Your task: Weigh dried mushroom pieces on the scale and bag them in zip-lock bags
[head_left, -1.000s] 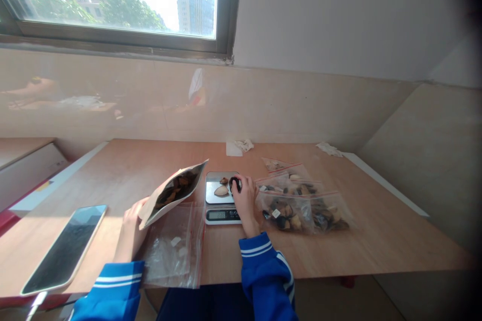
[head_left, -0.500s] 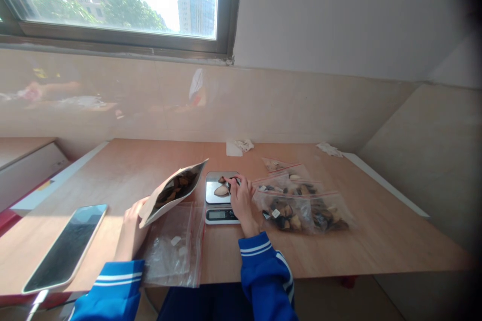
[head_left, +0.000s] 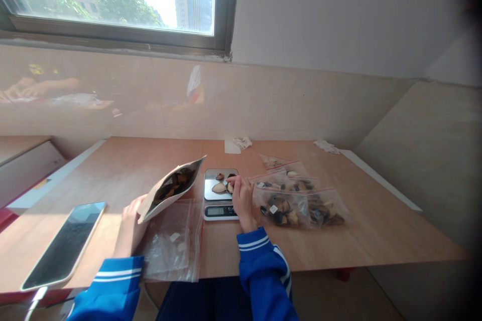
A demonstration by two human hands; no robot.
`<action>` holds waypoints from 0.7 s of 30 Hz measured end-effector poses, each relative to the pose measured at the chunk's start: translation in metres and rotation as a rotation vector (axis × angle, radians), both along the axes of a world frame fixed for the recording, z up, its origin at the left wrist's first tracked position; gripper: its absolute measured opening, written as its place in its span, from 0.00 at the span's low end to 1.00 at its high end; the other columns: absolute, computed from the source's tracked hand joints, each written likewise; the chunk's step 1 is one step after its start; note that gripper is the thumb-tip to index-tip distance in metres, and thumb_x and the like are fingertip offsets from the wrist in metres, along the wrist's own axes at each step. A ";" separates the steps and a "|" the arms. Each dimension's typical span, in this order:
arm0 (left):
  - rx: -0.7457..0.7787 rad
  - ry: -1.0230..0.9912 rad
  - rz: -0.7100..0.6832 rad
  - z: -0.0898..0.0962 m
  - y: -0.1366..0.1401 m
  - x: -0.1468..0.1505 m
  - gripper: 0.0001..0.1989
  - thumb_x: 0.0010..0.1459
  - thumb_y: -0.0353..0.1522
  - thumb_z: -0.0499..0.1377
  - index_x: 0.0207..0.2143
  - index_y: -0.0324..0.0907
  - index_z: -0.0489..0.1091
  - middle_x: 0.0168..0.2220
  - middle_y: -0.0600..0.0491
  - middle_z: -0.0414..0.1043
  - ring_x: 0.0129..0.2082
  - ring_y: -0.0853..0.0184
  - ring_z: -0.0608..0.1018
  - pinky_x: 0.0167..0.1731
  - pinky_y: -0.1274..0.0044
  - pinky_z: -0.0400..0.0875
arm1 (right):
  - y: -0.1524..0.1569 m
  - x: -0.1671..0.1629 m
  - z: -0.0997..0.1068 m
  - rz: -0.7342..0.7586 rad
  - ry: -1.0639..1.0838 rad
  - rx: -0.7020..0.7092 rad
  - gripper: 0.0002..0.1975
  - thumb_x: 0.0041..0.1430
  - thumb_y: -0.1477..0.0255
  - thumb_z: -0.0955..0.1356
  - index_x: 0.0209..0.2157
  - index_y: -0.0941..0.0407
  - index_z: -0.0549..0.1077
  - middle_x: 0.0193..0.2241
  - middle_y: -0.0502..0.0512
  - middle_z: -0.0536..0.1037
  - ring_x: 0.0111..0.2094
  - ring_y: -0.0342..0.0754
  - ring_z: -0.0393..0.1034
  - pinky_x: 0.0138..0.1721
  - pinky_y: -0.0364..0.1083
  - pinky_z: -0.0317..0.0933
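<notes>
My left hand grips the near edge of a paper pouch, which is tilted with its mouth open. Dark brown dried pieces lie inside it. To the right stands a small digital scale with a steel plate; its display digits are too small to read. On the plate rest a pale oval slice and a small brown piece. My right hand is over the plate's right side, thumb and fingers pinched at a dark-edged dried slice, partly hidden by the fingers.
Clear zip bags lie under the pouch. Several zip bags of dried pieces are at the right. A phone with a cable lies left. Crumpled tissue and another tissue are near the wall.
My right fingers have lowered a little onto the plate, where the dark-edged slice now shows beside the pale one. The pouch stays in my left hand. The view has shifted slightly.
</notes>
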State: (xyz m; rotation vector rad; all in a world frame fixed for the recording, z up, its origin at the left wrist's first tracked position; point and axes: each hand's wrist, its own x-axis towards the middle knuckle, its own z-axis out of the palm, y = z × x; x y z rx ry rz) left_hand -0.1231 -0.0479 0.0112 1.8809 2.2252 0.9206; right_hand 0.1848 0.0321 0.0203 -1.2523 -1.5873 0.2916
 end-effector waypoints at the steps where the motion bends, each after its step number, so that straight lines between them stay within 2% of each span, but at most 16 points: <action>1: 0.000 0.005 0.008 0.001 0.000 0.001 0.17 0.54 0.32 0.50 0.46 0.42 0.67 0.46 0.47 0.73 0.48 0.56 0.74 0.45 0.69 0.67 | 0.000 0.000 0.001 0.001 0.021 0.010 0.26 0.70 0.66 0.49 0.33 0.56 0.75 0.33 0.56 0.77 0.38 0.49 0.67 0.46 0.52 0.52; 4: -0.005 0.034 0.012 0.003 0.001 0.002 0.17 0.54 0.32 0.49 0.46 0.41 0.68 0.47 0.46 0.73 0.48 0.57 0.74 0.46 0.69 0.67 | -0.010 -0.005 0.009 0.062 0.140 0.064 0.25 0.69 0.68 0.49 0.34 0.57 0.73 0.34 0.57 0.76 0.38 0.48 0.68 0.44 0.50 0.58; 7: 0.009 0.056 -0.005 0.004 0.001 0.003 0.18 0.55 0.33 0.48 0.46 0.39 0.68 0.47 0.43 0.73 0.49 0.56 0.73 0.47 0.67 0.67 | -0.038 -0.020 0.025 0.184 0.277 0.201 0.20 0.69 0.71 0.51 0.35 0.56 0.71 0.33 0.55 0.75 0.38 0.47 0.68 0.42 0.49 0.62; 11: 0.106 0.075 -0.055 0.008 -0.004 0.006 0.20 0.53 0.34 0.48 0.46 0.39 0.69 0.49 0.43 0.72 0.50 0.55 0.72 0.50 0.66 0.65 | -0.082 -0.047 0.057 0.322 0.244 0.338 0.14 0.65 0.75 0.56 0.43 0.54 0.70 0.39 0.55 0.73 0.44 0.47 0.68 0.48 0.50 0.62; 14: 0.136 0.053 -0.074 0.010 -0.007 0.007 0.20 0.52 0.33 0.48 0.46 0.41 0.69 0.49 0.44 0.72 0.50 0.55 0.72 0.51 0.65 0.65 | -0.098 -0.059 0.075 0.413 0.134 0.382 0.15 0.62 0.78 0.58 0.47 0.54 0.70 0.43 0.57 0.72 0.47 0.47 0.67 0.50 0.49 0.63; 19: 0.121 0.038 -0.062 0.002 -0.008 0.003 0.22 0.53 0.30 0.48 0.50 0.38 0.67 0.52 0.43 0.69 0.51 0.56 0.70 0.52 0.65 0.64 | -0.096 -0.054 0.086 0.323 0.044 0.368 0.13 0.60 0.80 0.58 0.37 0.55 0.72 0.36 0.55 0.73 0.45 0.49 0.66 0.51 0.51 0.61; 21: 0.126 0.032 -0.057 -0.003 -0.008 0.002 0.21 0.56 0.31 0.47 0.52 0.40 0.65 0.54 0.45 0.68 0.52 0.57 0.68 0.53 0.65 0.63 | -0.095 -0.049 0.089 0.345 -0.006 0.347 0.12 0.58 0.79 0.59 0.32 0.56 0.73 0.31 0.55 0.73 0.44 0.50 0.67 0.52 0.52 0.61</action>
